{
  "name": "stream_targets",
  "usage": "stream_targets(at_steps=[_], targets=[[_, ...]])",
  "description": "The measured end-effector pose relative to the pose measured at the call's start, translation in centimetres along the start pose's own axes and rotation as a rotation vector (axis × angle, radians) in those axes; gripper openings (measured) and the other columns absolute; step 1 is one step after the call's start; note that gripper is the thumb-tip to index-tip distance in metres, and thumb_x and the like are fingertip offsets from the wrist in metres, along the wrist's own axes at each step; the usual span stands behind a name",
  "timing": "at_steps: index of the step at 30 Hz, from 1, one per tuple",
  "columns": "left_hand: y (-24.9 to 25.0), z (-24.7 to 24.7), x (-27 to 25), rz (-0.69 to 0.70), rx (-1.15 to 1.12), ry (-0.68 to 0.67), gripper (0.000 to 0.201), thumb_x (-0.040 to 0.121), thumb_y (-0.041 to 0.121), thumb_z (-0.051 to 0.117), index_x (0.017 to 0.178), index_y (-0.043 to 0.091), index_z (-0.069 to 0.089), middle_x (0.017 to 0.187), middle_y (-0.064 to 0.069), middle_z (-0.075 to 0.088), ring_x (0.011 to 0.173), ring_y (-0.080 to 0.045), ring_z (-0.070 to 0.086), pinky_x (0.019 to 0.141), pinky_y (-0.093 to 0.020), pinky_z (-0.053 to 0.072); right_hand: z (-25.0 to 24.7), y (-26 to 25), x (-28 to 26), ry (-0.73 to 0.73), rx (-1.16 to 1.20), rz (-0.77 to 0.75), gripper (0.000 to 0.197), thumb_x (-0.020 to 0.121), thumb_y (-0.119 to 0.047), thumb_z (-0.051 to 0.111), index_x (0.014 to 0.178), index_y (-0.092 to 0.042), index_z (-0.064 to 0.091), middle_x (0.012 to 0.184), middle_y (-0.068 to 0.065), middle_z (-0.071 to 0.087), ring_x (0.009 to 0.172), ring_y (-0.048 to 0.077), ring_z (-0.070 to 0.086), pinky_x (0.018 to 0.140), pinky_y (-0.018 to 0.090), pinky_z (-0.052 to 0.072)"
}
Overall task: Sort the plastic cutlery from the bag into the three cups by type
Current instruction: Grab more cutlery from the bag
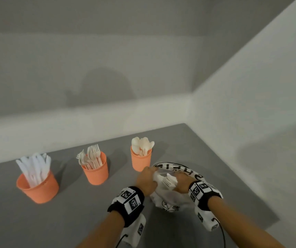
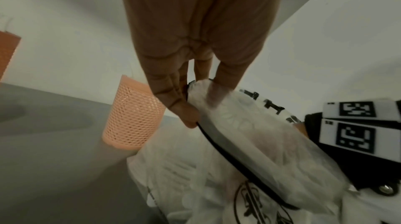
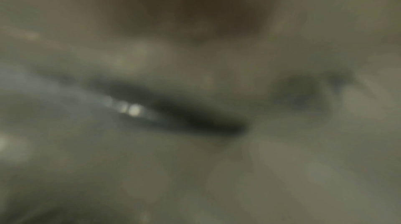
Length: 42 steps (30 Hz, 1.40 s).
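On the grey counter (image 1: pixel 93 212) stand three orange cups, and each already carries one kind of cutlery, so the sorting looks well advanced. The leftmost cup (image 1: pixel 38 187) holds a tight sheaf of white knives (image 1: pixel 34 169) (too overlapped to count), the middle cup (image 1: pixel 95 171) holds forks (image 1: pixel 91 156), roughly half a dozen or more, and the right cup (image 1: pixel 141 161) holds spoons (image 1: pixel 142 145), about five bowls showing. Just right of that cup lies the one white printed bag (image 1: pixel 170 197), which is where the remaining pieces are. The left hand (image 1: pixel 146 179) pinches the bag's rim and holds the mouth open, thumb and fingers curled on the plastic. The right hand (image 1: pixel 181 185) reaches into the mouth beside a small bunch of forks (image 1: pixel 169 180) poking out; whether it grips them I cannot tell, as its own wrist view is only blur. At least these forks remain to be sorted.
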<state>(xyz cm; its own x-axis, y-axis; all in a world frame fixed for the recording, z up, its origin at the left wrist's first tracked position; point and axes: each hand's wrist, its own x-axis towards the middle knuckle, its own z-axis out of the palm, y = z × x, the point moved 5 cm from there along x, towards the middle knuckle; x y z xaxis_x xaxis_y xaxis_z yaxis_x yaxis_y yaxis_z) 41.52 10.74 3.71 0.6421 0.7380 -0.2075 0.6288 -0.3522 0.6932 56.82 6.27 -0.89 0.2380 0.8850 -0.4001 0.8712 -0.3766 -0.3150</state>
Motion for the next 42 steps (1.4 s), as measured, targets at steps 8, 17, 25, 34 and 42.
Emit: stream_targets(at_steps=[8, 17, 25, 34, 42], targets=[[-0.2, -0.3, 0.4, -0.009, 0.03, -0.024, 0.056, 0.088, 0.005, 0.05, 0.141, 0.013, 0.035, 0.137, -0.013, 0.04, 0.128, -0.025, 0.04, 0.106, -0.028, 0.032, 0.7, 0.4, -0.2, -0.054, 0.037, 0.044, 0.064, 0.081, -0.025, 0.067, 0.139, -0.029, 0.039, 0.135, 0.002, 0.053, 0.124, 0.021, 0.049, 0.105, 0.031, 0.037], [-0.5, -1.5, 0.5, -0.024, -0.037, 0.039, 0.052, 0.083, 0.005, 0.056, 0.133, 0.011, 0.047, 0.136, -0.012, 0.046, 0.126, -0.026, 0.044, 0.105, -0.029, 0.035, 0.8, 0.0, 0.3, -0.058, 0.141, 0.036, 0.055, 0.086, -0.017, 0.061, 0.138, -0.018, 0.042, 0.137, 0.006, 0.052, 0.124, 0.021, 0.048, 0.107, 0.031, 0.035], [-0.4, -1.5, -0.2, -0.045, -0.067, 0.049, 0.047, 0.082, 0.006, 0.054, 0.128, 0.017, 0.052, 0.133, -0.01, 0.05, 0.121, -0.025, 0.049, 0.099, -0.028, 0.039, 0.8, 1.4, 0.9, -0.054, 0.131, 0.092, 0.074, 0.079, -0.027, 0.071, 0.143, -0.02, 0.033, 0.143, 0.003, 0.044, 0.131, 0.021, 0.041, 0.11, 0.029, 0.031], [-0.7, -1.5, -0.1, -0.016, -0.098, 0.081, 0.044, 0.083, 0.005, 0.055, 0.126, 0.015, 0.054, 0.13, -0.01, 0.053, 0.119, -0.024, 0.051, 0.094, -0.023, 0.038, 1.3, 2.3, 1.8, -0.034, 0.102, 0.098, 0.075, 0.071, -0.031, 0.074, 0.138, -0.021, 0.041, 0.139, 0.002, 0.049, 0.125, 0.02, 0.047, 0.108, 0.029, 0.034], [-0.3, -1.0, -0.1, -0.005, -0.028, 0.172, 0.043, 0.086, 0.006, 0.049, 0.128, 0.016, 0.052, 0.126, -0.011, 0.049, 0.116, -0.026, 0.05, 0.098, -0.029, 0.04, 0.2, 0.7, -1.5, -0.002, 0.106, 0.082, 0.051, 0.088, -0.036, 0.056, 0.136, -0.025, 0.043, 0.14, 0.001, 0.048, 0.126, 0.02, 0.046, 0.106, 0.027, 0.035]])
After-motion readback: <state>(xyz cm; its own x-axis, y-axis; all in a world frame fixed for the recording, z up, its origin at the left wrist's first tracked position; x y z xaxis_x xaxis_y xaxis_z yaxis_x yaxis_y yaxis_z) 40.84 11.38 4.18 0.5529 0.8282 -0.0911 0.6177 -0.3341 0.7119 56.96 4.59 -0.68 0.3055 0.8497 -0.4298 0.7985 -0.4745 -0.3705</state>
